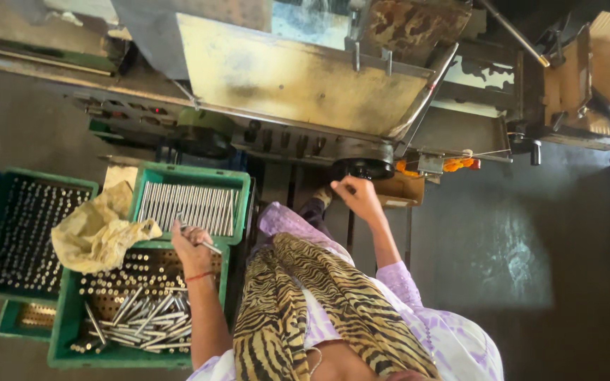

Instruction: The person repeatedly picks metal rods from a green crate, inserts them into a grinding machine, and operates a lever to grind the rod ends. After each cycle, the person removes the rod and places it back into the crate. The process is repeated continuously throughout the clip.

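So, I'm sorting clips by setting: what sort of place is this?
Probably a small metalworking workshop: a worn, stained machine, green crates filled with metal rods, and the person's left hand holding a rod over them.

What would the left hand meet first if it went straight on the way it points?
Probably the metal rods lying in the green crate just beyond the left hand; depth is unclear.

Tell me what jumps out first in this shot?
The green crates at left, packed with shiny metal rods, draw the eye first. The left hand grips one rod above the nearer crate, beside a crumpled yellow cloth. The right hand rests by a black wheel under the worn metal machine.
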The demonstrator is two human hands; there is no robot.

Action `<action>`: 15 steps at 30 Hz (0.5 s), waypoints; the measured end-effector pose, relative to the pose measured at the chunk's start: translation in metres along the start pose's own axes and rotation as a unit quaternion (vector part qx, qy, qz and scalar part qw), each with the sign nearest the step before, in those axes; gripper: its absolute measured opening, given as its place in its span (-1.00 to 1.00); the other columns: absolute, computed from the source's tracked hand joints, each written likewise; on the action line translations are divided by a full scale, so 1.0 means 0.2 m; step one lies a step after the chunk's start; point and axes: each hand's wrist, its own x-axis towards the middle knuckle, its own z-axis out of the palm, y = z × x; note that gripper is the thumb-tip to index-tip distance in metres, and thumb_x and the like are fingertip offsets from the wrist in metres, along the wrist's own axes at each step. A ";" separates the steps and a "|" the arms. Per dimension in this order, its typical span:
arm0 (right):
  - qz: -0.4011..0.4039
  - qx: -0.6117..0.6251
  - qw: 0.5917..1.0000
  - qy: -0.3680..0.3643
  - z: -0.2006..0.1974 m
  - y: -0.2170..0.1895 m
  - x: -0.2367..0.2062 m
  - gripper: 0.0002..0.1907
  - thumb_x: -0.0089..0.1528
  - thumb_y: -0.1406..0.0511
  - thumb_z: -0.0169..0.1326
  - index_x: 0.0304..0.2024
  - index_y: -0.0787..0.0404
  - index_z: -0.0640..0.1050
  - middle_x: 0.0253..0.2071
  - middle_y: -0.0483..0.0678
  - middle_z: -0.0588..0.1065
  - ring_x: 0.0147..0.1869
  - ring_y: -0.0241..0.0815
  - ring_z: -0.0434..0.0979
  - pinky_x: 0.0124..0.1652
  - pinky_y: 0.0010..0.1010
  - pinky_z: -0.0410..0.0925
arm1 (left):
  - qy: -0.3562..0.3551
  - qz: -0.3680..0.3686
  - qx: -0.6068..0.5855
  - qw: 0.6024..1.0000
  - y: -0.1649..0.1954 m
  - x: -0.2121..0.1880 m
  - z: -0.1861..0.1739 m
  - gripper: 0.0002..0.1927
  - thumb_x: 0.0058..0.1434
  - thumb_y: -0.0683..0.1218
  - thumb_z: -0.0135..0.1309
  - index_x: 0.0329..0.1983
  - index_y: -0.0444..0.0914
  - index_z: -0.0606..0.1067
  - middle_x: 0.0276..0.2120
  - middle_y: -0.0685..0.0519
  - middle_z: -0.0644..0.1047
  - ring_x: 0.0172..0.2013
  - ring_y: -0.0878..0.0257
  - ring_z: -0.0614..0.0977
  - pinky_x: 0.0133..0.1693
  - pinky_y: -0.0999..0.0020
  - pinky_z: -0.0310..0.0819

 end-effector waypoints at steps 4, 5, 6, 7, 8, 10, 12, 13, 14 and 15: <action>0.108 -0.004 0.994 0.013 -0.16 -0.08 0.11 -0.61 0.31 0.13 0.22 -0.38 0.35 0.59 -0.61 -0.01 0.44 -0.53 -0.35 0.29 -0.49 -0.39 0.23 | 0.006 0.002 0.021 1.000 0.06 0.06 0.17 -0.52 0.32 0.10 0.19 -0.52 -0.07 0.17 -0.67 0.26 0.11 -0.70 0.43 0.07 -0.69 0.53 -0.04; 0.073 -0.013 0.997 0.029 -0.21 -0.11 0.15 -0.62 0.31 0.13 0.22 -0.39 0.34 0.59 -0.60 -0.04 0.45 -0.52 -0.37 0.32 -0.48 -0.41 0.24 | 0.002 0.008 0.039 0.999 0.04 0.08 0.24 -0.56 0.35 0.08 0.19 -0.49 -0.08 0.21 -0.65 0.26 0.13 -0.68 0.44 0.09 -0.67 0.54 -0.05; 0.037 -0.023 0.998 0.044 -0.27 -0.15 0.18 -0.62 0.32 0.14 0.22 -0.39 0.34 0.59 -0.58 -0.07 0.46 -0.51 -0.39 0.34 -0.48 -0.43 0.25 | -0.003 0.013 0.057 0.998 0.00 0.10 0.30 -0.60 0.37 0.06 0.19 -0.45 -0.09 0.26 -0.63 0.26 0.15 -0.66 0.45 0.12 -0.65 0.55 -0.05; 0.003 -0.034 0.998 0.060 -0.33 -0.19 0.21 -0.63 0.32 0.14 0.21 -0.39 0.34 0.60 -0.56 -0.10 0.48 -0.50 -0.41 0.36 -0.47 -0.45 0.26 | -0.036 -0.026 0.069 0.997 -0.04 0.12 0.38 -0.57 0.35 0.06 0.20 -0.47 -0.07 0.21 -0.65 0.26 0.13 -0.69 0.44 0.08 -0.68 0.52 -0.09; 0.025 -0.040 0.996 0.080 -0.39 -0.21 0.23 -0.64 0.32 0.15 0.23 -0.38 0.34 0.60 -0.57 -0.08 0.45 -0.50 -0.40 0.33 -0.48 -0.44 0.23 | -0.070 -0.065 0.079 0.992 -0.09 0.13 0.47 -0.54 0.32 0.06 0.20 -0.49 -0.06 0.16 -0.67 0.27 0.10 -0.73 0.43 0.05 -0.71 0.50 -0.13; 0.069 -0.052 0.989 0.117 -0.54 -0.31 0.33 -0.66 0.32 0.17 0.25 -0.36 0.35 0.60 -0.60 -0.05 0.41 -0.50 -0.37 0.25 -0.49 -0.41 0.18 | -0.163 -0.044 0.212 0.962 -0.19 0.09 0.74 -0.63 0.34 0.02 0.19 -0.43 -0.05 0.23 -0.67 0.27 0.08 -0.73 0.45 0.04 -0.71 0.50 -0.15; -0.023 -0.100 0.978 0.182 -0.72 -0.34 0.42 -0.70 0.33 0.23 0.26 -0.34 0.36 0.60 -0.54 -0.08 0.44 -0.49 -0.37 0.27 -0.47 -0.42 0.20 | -0.237 -0.006 0.326 0.915 -0.31 0.01 0.97 -0.85 0.31 -0.05 0.15 -0.25 -0.11 0.40 -0.62 0.26 0.13 -0.69 0.48 0.07 -0.67 0.53 -0.10; 0.014 -0.093 0.975 0.203 -0.81 -0.35 0.47 -0.67 0.36 0.24 0.27 -0.37 0.38 0.57 -0.53 -0.04 0.41 -0.47 -0.36 0.25 -0.46 -0.40 0.17 | -0.248 -0.006 0.378 0.892 -0.37 -0.03 1.10 -0.86 0.28 -0.08 0.14 -0.21 -0.09 0.39 -0.62 0.26 0.14 -0.70 0.47 0.09 -0.67 0.51 -0.08; 0.050 -0.086 0.969 0.225 -0.91 -0.35 0.50 -0.63 0.39 0.25 0.29 -0.41 0.39 0.54 -0.52 -0.01 0.38 -0.46 -0.34 0.23 -0.45 -0.38 0.14 | -0.259 -0.007 0.429 0.866 -0.42 -0.06 1.23 -0.84 0.26 -0.11 0.13 -0.17 -0.07 0.39 -0.63 0.26 0.15 -0.71 0.47 0.10 -0.68 0.49 -0.06; 0.035 -0.113 0.960 0.255 -1.01 -0.34 0.53 -0.66 0.37 0.26 0.29 -0.39 0.37 0.56 -0.52 -0.02 0.42 -0.45 -0.36 0.28 -0.42 -0.42 0.19 | -0.286 -0.024 0.444 0.849 -0.47 -0.09 1.34 -0.85 0.31 -0.10 0.13 -0.14 -0.08 0.40 -0.61 0.26 0.16 -0.69 0.47 0.13 -0.66 0.50 -0.05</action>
